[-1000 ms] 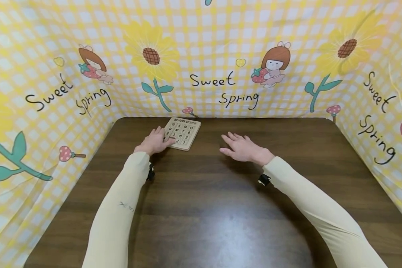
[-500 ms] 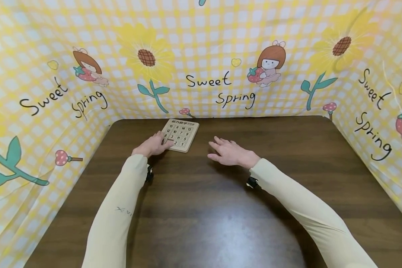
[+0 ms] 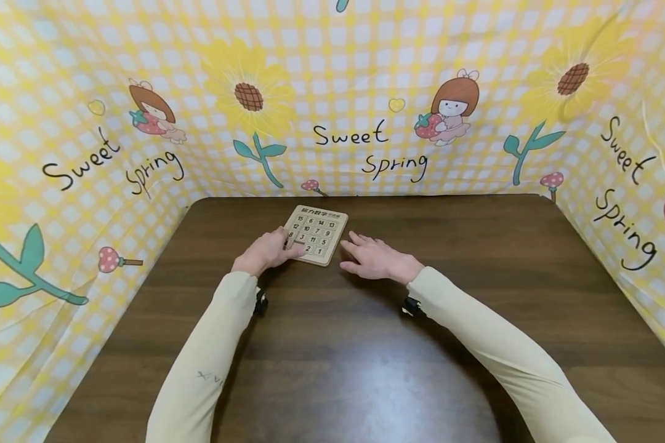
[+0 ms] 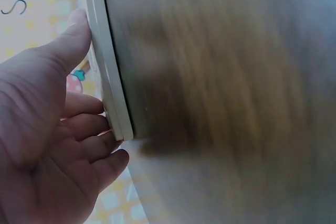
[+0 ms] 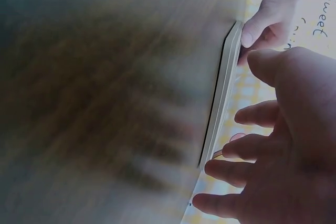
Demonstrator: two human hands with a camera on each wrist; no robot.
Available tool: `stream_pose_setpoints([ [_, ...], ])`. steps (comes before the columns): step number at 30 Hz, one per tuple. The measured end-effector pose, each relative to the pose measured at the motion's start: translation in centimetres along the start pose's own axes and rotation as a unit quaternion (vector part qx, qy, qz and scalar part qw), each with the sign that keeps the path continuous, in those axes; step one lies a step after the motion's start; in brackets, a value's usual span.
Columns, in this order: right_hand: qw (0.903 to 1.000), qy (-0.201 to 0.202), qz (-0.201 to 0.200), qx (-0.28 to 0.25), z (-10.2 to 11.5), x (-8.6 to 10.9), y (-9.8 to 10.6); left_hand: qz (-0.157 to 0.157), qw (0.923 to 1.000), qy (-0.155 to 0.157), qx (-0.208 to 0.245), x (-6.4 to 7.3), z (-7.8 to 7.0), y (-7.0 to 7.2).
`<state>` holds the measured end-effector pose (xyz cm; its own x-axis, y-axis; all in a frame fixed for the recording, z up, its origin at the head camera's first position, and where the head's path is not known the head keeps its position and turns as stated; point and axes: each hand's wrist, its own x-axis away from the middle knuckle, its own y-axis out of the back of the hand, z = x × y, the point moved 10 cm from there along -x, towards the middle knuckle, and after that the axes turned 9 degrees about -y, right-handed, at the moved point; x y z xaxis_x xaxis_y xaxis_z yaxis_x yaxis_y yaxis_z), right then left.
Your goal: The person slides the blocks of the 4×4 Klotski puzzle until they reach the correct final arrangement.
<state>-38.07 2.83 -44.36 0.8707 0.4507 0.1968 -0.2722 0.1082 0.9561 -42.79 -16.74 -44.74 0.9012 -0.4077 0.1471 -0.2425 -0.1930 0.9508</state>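
A pale wooden number slide puzzle, with numbered square tiles and dark Chinese lettering along its top, lies near the back of the brown table. My left hand grips its left side, thumb over the lower left tiles and fingers at the edge. In the left wrist view, the thumb of the left hand presses the puzzle's face while the fingertips meet its rim. My right hand hovers just off the puzzle's right edge, fingers spread and holding nothing. The right wrist view shows the right hand apart from the puzzle.
Around the dark wood-grain table hangs a yellow checked cloth printed with sunflowers and "Sweet Spring". The cloth meets the table's back edge, close behind the puzzle.
The puzzle has shifted right and toward me with my left hand on it. My right hand has come left, closer to the puzzle's right edge.
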Motion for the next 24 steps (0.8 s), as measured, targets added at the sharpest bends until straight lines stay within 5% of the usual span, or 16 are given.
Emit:
stream_pose_setpoints([
  [17, 0.9963, -0.069, 0.010, 0.050, -1.1, 0.2, -0.8, -0.044, 0.9983, -0.016, -0.036, 2.2, -5.3, -0.3],
  [24, 0.9963, -0.058, 0.031, 0.055, -1.8, 1.0, -1.2, -0.052, 0.9963, -0.041, -0.054, 2.8, -6.9, -0.5],
])
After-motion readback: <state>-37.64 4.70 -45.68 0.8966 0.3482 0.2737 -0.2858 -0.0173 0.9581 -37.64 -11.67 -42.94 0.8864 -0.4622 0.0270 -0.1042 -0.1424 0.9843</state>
